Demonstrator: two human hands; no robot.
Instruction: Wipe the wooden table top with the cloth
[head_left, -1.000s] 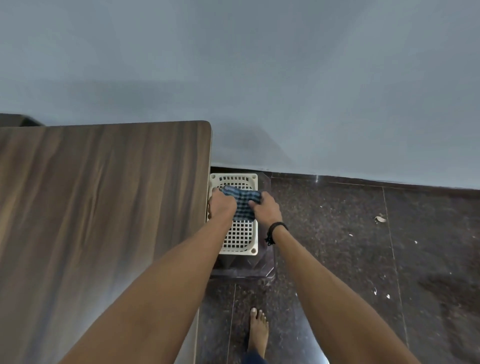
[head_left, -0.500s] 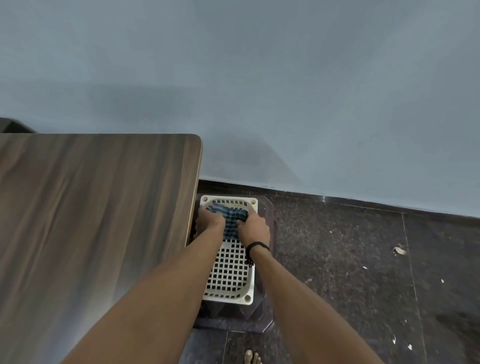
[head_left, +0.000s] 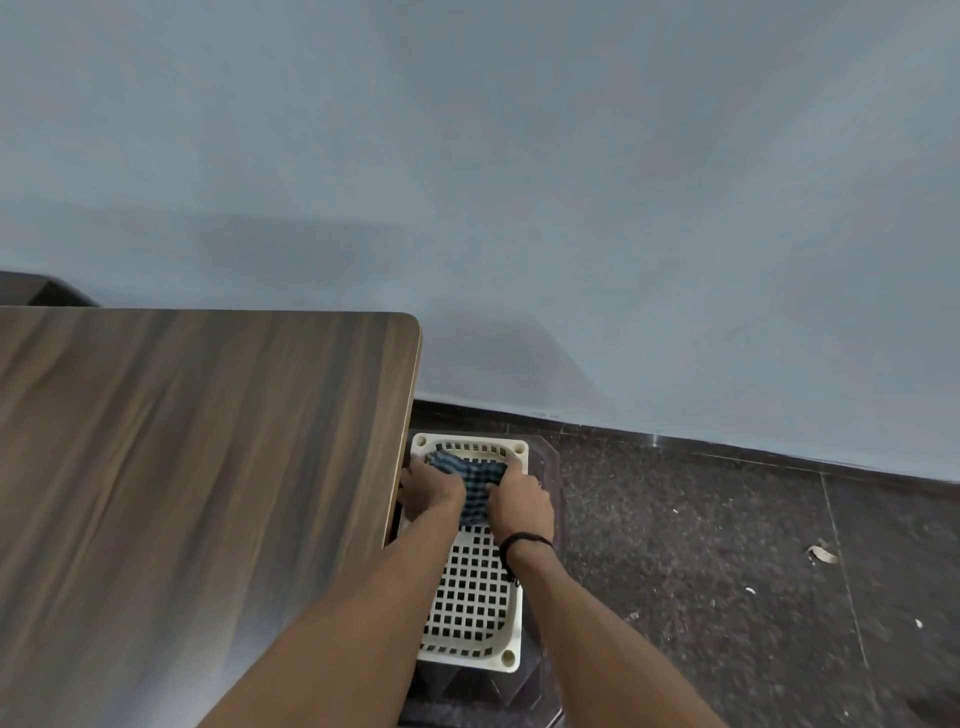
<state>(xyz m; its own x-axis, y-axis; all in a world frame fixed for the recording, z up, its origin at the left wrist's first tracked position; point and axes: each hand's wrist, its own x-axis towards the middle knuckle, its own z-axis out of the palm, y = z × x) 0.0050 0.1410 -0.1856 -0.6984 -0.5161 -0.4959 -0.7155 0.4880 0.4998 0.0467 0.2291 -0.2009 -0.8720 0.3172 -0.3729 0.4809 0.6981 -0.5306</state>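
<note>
From my feed I see the cloth (head_left: 475, 486) as a small dark blue and grey checked rag, bunched and creased, soft and limp in its folds. It lies in the far end of a cream plastic basket (head_left: 511, 657), just beside the right edge of the wooden table (head_left: 208, 467) and below the level of its top, so it is not touching the wood. Its long axis runs left to right across the width of the basket, one end under each hand, with a short fold drooping toward me between them. The left hand (head_left: 434, 491) grips the left end with the fingers curled down into the fabric, and the right hand (head_left: 522, 501) does the same at the right end; I see only the backs of both, so the fingertips are hidden. A thin black band (head_left: 524, 543) circles the right wrist. The basket is a rounded rectangle with a square grid floor and slotted walls, its length pointing toward the wall (head_left: 519, 208), and it sits on a dark faceted stand (head_left: 545, 675). The table top is smooth brown laminate with streaky grain and a rounded corner. The floor (head_left: 701, 545) is dark speckled stone
</note>
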